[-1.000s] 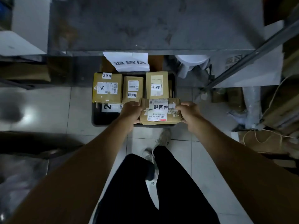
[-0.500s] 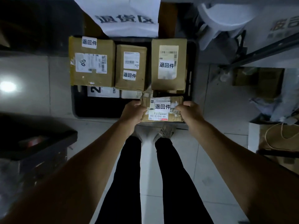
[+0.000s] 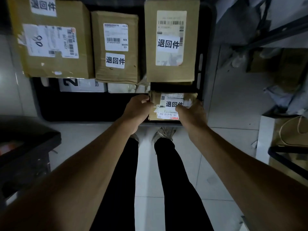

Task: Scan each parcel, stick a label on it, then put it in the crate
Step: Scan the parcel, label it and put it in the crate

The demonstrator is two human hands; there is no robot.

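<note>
In the crate, 3 labelled boxes lie on top; left hand and right hand grip a labelled parcel, not yet released.

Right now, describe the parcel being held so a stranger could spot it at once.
Find the black crate on the floor holding brown boxes. At its near right corner, the left hand and right hand grip the small parcel: smallest, lying crosswise.

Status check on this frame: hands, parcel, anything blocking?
Left hand and right hand grip small parcel, labelled, over black crate, near-right corner. Three boxes at the back; spot below appears free.
</note>
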